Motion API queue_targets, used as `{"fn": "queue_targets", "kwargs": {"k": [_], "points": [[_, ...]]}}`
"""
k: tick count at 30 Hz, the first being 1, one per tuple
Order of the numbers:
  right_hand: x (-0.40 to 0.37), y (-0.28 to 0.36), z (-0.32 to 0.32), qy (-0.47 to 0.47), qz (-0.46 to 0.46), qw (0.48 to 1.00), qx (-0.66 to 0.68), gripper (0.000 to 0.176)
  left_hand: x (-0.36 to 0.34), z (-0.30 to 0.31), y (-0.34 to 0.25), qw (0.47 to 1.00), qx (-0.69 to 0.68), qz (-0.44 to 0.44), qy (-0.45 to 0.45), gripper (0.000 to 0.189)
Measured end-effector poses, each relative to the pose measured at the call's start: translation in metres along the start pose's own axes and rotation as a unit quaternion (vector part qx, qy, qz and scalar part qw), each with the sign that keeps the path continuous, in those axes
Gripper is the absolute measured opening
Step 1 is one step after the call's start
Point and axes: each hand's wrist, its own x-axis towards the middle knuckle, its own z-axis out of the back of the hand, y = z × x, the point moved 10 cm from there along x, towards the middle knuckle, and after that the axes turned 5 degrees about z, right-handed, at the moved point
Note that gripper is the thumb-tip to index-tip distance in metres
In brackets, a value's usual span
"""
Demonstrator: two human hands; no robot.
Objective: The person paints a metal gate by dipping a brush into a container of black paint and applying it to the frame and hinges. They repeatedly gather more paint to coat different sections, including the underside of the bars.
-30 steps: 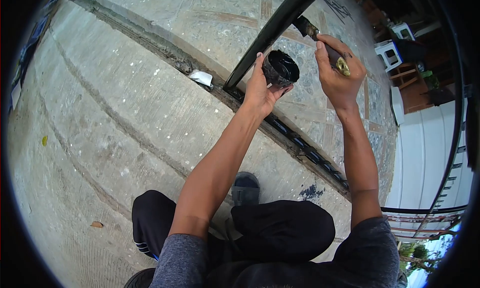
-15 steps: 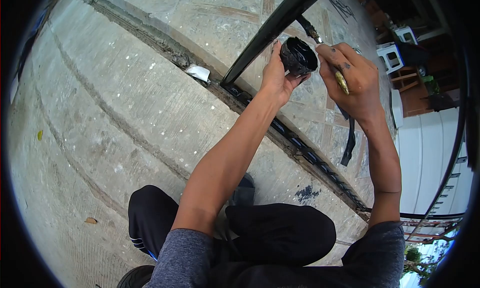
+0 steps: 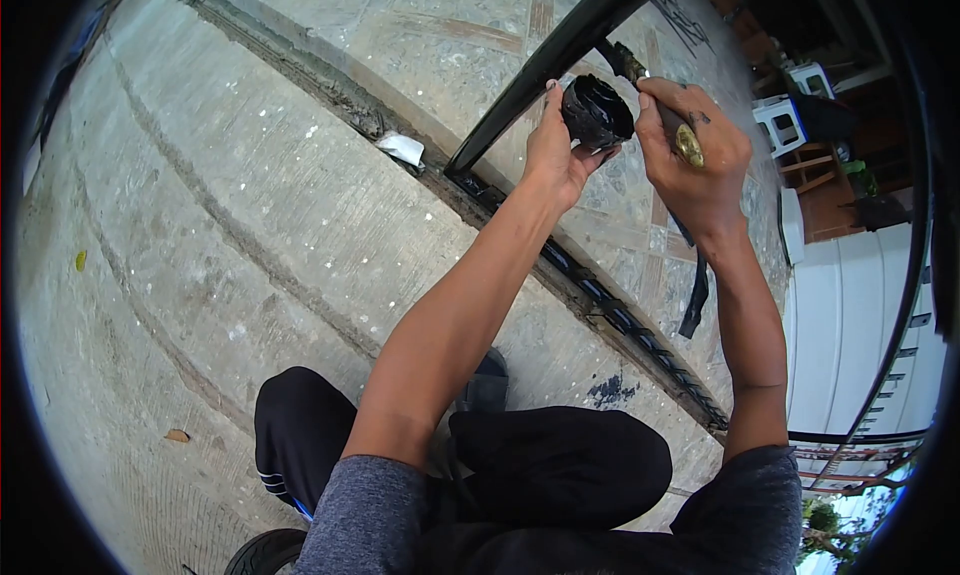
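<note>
My left hand is wrapped around a small round tub of black paint, with the open top facing up and its inside coated black. In my right hand is a paintbrush, pinched near its metal collar; its handle points back toward me. The black-coated bristles are just above the tub's rim, close beside a glossy black metal post. Dark smudges mark the fingers of my right hand.
A black metal rail runs along the ground from the post's foot. Near it lie a crumpled white scrap, a black strip and a black paint spatter. White plastic stools stand behind, right of my hand.
My right hand has shifted slightly left and turned, so the brush handle's end has risen in view. The bristles have moved slightly down and right. My left hand holds the tub almost still.
</note>
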Motion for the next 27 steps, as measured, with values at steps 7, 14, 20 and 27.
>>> {"fn": "queue_targets", "kwargs": {"k": [7, 14, 20, 27], "points": [[0.001, 0.002, -0.005, 0.0, 0.026, 1.0, -0.017, 0.013, 0.003, 0.0, 0.004, 1.0, -0.011, 0.004, 0.004, 0.053], [-0.014, -0.083, 0.025, -0.167, -0.25, 0.931, 0.207, 0.01, -0.011, 0.0, 0.001, 1.0, -0.001, 0.01, -0.027, 0.057], [-0.053, -0.149, -0.021, -0.181, -0.399, 0.803, 0.404, 0.016, -0.016, -0.001, -0.005, 0.999, 0.039, 0.005, -0.016, 0.058], [-0.05, -0.153, -0.033, -0.208, -0.42, 0.769, 0.435, 0.01, -0.012, -0.002, -0.013, 0.999, 0.053, -0.001, 0.0, 0.051]]}}
